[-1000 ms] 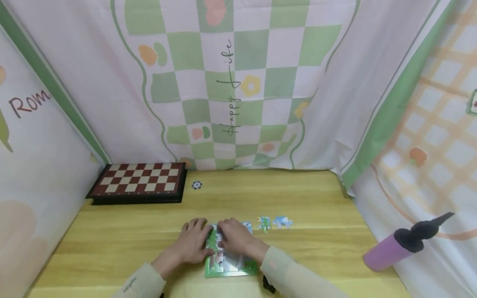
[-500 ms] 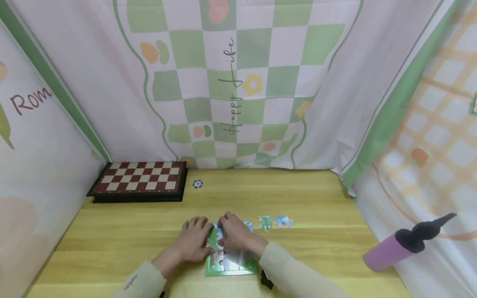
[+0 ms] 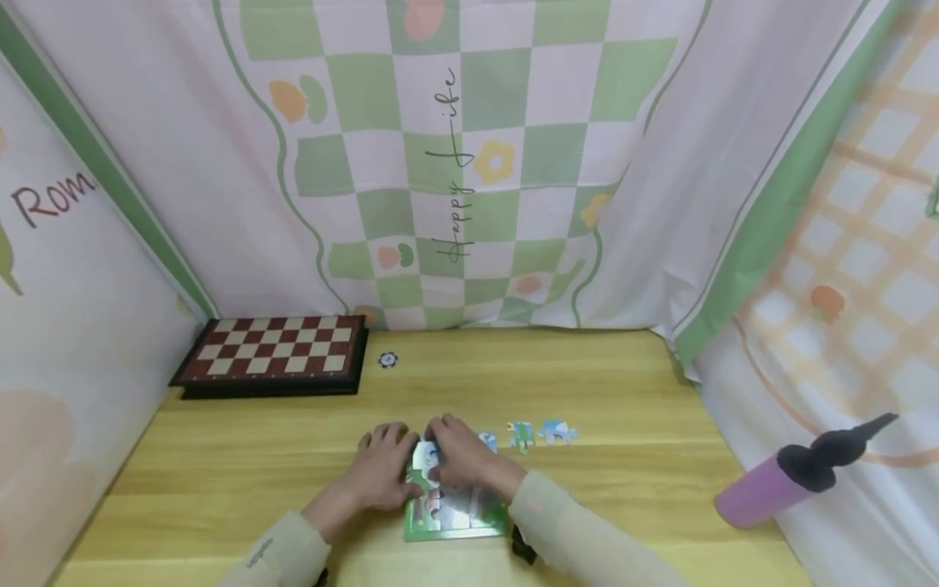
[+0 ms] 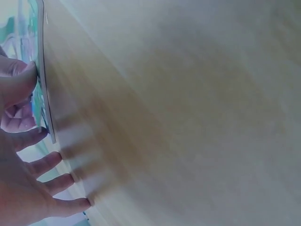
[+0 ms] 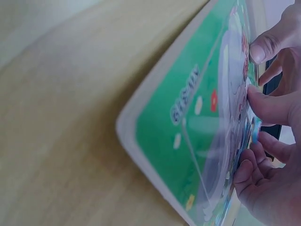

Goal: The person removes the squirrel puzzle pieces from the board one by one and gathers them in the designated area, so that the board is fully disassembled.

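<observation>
A green-framed jigsaw board (image 3: 455,522) (image 5: 188,117) lies on the wooden table (image 3: 220,473) near its front edge. My left hand (image 3: 381,469) (image 4: 33,188) rests beside the board's left side, fingers spread flat on the wood, thumb against the board's edge (image 4: 41,80). My right hand (image 3: 453,452) (image 5: 263,136) lies over the board's far end. Its curled fingers press down on the picture and pinch a small blue puzzle piece (image 5: 256,129). Three loose pieces (image 3: 521,435) lie in a row just right of the hands.
A folded chessboard (image 3: 275,355) sits at the back left, with a small round chip (image 3: 387,359) beside it. At the right edge a purple hand pump (image 3: 785,483) leans on the cloth. Patterned cloth walls close in the table's back and sides.
Both hands have crept a little toward the far end of the board and closer together. The loose pieces and the board stay where they were.
</observation>
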A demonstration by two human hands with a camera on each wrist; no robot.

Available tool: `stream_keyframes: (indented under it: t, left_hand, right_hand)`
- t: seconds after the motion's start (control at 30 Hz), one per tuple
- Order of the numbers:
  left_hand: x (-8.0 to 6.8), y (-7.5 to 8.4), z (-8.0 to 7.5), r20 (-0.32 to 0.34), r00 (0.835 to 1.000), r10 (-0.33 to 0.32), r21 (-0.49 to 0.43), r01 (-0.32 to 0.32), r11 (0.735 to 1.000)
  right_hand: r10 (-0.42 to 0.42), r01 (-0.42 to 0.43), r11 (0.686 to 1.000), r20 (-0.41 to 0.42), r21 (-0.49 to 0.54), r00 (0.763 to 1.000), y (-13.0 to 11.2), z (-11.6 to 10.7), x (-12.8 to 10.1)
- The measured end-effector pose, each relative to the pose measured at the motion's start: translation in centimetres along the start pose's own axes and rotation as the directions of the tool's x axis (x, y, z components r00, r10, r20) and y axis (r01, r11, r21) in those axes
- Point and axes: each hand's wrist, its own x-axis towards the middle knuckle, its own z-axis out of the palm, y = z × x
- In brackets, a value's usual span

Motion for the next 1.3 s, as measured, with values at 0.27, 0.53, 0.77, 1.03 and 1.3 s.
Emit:
stream_keyframes:
  t: [0.27, 0.53, 0.77, 1.03, 1.3]
  left_hand:
    - [0.1, 0.3, -0.3, 0.020, 0.999, -0.040, -0.030, 0.040, 0.999]
    - [0.0, 0.2, -0.5, 0.018, 0.999, -0.042, -0.036, 0.043, 0.998]
    - [0.1, 0.2, -0.5, 0.022, 0.999, -0.041, -0.028, 0.042, 0.999]
    - [0.2, 0.4, -0.6, 0.042, 0.997, -0.063, -0.041, 0.065, 0.997]
    - [0.1, 0.7, -0.6, 0.039, 0.997, -0.065, -0.046, 0.067, 0.997]
  right_hand:
    - [0.006, -0.006, 1.000, 0.010, 0.016, 1.000, 0.0, 0.0, 0.0]
    - [-0.044, 0.041, 0.993, 0.022, 0.112, 0.999, 0.2, -0.1, 0.0]
    - [-0.062, 0.060, 0.975, 0.005, 0.213, 0.998, 0.7, -0.4, -0.4]
    - [-0.017, 0.038, 0.951, -0.069, 0.308, 0.997, 3.1, -3.0, -1.3]
    - [0.082, 0.000, 0.953, -0.259, 0.302, 0.962, 7.7, -6.3, -3.3]
